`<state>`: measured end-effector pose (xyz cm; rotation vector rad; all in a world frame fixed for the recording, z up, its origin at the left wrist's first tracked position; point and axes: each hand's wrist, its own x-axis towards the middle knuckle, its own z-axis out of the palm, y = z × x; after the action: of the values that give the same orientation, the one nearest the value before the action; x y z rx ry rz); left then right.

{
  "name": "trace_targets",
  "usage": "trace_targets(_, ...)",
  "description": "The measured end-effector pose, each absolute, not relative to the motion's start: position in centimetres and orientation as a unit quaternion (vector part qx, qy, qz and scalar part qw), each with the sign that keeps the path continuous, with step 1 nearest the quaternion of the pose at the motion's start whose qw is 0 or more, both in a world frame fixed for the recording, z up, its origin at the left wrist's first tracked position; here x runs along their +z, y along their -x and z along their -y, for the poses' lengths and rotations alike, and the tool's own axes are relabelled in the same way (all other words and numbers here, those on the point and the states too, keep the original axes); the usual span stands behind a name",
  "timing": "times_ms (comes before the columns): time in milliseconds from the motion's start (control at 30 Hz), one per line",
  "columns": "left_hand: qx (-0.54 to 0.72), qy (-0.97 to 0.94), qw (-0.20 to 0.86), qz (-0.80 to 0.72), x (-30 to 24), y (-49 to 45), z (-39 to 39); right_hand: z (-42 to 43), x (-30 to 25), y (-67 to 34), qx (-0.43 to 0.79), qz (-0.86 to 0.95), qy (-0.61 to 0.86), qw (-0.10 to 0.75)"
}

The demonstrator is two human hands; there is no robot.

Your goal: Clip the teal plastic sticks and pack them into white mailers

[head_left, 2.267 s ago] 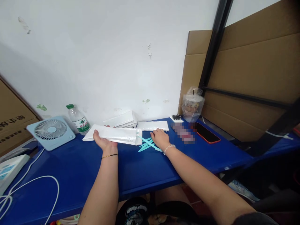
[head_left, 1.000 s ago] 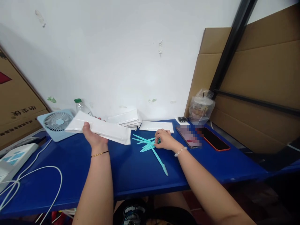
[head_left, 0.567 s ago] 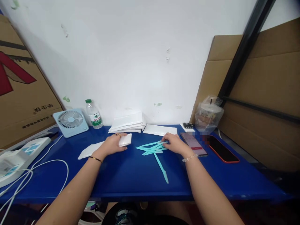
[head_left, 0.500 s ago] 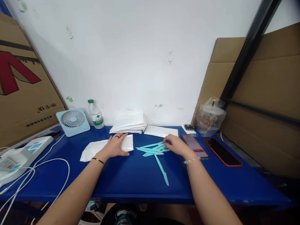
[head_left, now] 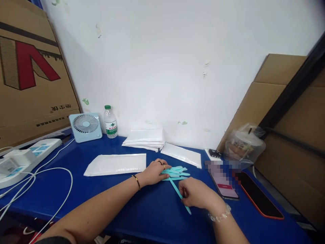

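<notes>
My left hand (head_left: 154, 172) is at the left end of a loose pile of slim turquoise eyebrow razors (head_left: 179, 171), its thumb and fingers closing round their ends. A single eyebrow razor (head_left: 175, 186) sticks out of the pile toward the table's front edge. On that one my right hand (head_left: 194, 192) has its fingers curled, pinching it near the lower end; the fingertips are partly hidden. Left of my left hand, a white padded envelope (head_left: 116, 164) lies flat, untouched.
Behind stand a stack of white envelopes (head_left: 143, 137) and a lone envelope (head_left: 181, 154). On the right lie a phone with a lit screen (head_left: 223, 183), a red-edged phone (head_left: 261, 196) and a bagged cup (head_left: 242, 145). A fan (head_left: 86, 127), bottle (head_left: 110, 123) and power strip (head_left: 38, 149) are left.
My left hand has left the envelope and moved right onto the razors. My right hand has come down from the pile's right end to the single razor. The view has shifted.
</notes>
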<state>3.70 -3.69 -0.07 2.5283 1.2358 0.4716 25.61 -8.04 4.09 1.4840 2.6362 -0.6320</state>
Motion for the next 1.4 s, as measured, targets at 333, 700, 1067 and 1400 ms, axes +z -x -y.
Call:
trace_targets(333, 0.184, -0.888, 0.148, -0.395, -0.2, -2.4, 3.2, 7.2, 3.7, -26.2, -0.149, -0.855, -0.496, -0.01)
trace_targets(700, 0.224, -0.876, 0.166, -0.394, -0.4, -2.6, 4.3, 5.5, 5.2, -26.5, -0.22, -0.842, -0.455, -0.188)
trace_targets(1067, 0.214, -0.872, 0.171, -0.406, -0.2, -2.7, 3.8, 4.3, 2.1, -24.5, -0.221, -0.847, -0.445, -0.189)
trace_targets(1400, 0.279, -0.806, 0.168, -0.495, 1.4, -1.9, 3.1, 3.5, 2.4, -26.7, -0.248, -0.827, -0.443, -0.24)
